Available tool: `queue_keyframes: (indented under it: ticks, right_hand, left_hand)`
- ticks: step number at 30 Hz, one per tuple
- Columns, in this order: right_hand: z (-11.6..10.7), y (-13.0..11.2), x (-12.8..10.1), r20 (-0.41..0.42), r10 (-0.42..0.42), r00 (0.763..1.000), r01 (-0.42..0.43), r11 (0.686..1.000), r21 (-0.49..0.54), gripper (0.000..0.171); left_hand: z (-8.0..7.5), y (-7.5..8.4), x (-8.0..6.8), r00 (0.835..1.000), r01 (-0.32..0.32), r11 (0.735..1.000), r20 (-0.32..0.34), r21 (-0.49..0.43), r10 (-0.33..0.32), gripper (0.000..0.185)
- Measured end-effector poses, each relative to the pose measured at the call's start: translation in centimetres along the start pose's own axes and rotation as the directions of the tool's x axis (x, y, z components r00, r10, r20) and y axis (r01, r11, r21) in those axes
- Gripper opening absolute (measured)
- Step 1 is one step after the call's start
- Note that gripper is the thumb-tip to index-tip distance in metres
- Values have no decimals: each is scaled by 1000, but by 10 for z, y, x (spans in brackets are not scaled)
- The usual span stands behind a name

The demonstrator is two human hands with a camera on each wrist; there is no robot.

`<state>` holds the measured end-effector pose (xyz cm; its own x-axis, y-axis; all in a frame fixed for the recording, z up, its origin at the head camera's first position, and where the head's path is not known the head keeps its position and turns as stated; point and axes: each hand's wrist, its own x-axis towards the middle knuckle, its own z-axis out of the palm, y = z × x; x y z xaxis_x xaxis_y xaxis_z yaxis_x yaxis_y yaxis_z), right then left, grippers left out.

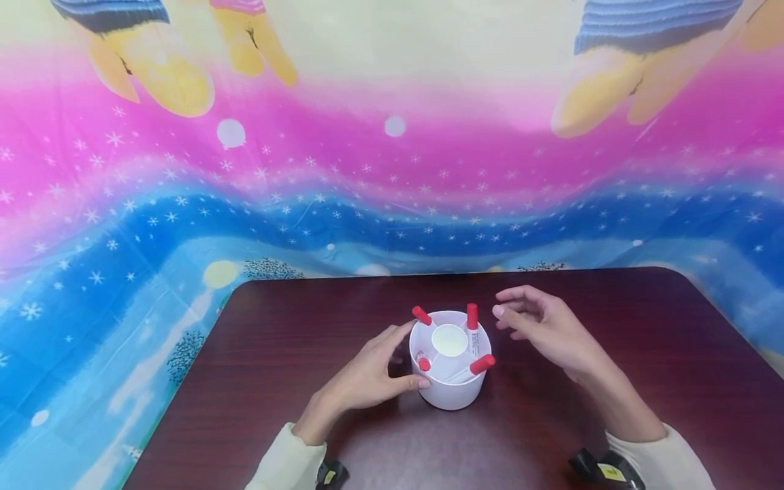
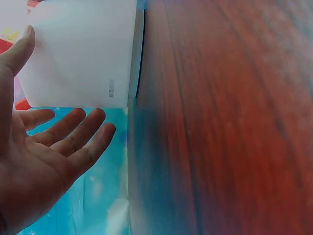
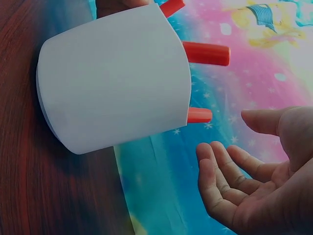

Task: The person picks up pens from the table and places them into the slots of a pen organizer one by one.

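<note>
Left hand [image 1: 367, 374]: fingers relaxed, thumb tip touching side of cup [image 1: 450, 388], gripping nothing.
Right hand [image 1: 545, 330]: loosely spread, empty, just right of cup.
Cup: white, upright on table [image 1: 612, 306], holding red-capped pens [image 1: 472, 317].

The left hand [image 1: 367, 374] lies low, palm turned right, fingers straight and loosely spread, thumb stretched forward. The right hand [image 1: 545, 330] hovers, palm turned left, fingers relaxed and slightly bent. Both forearms wear pale sleeves.

Matt white plastic holder [image 1: 450, 391], glossy dark wood-grain table [image 1: 612, 320], printed cloth backdrop [image 1: 392, 170]
</note>
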<state>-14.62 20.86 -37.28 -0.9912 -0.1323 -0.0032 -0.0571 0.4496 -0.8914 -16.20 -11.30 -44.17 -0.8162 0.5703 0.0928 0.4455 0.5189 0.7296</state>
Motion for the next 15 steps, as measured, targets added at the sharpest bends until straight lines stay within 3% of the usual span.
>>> queue_keyframes:
  ticks: [15]
  right_hand:
    - [-6, -3, -3, -6, -15, 1000, 15, 1000, -11, 49]
  left_hand:
    - [-4, 0, 1, 1000, -20, 1000, 9, 0, 20, 97]
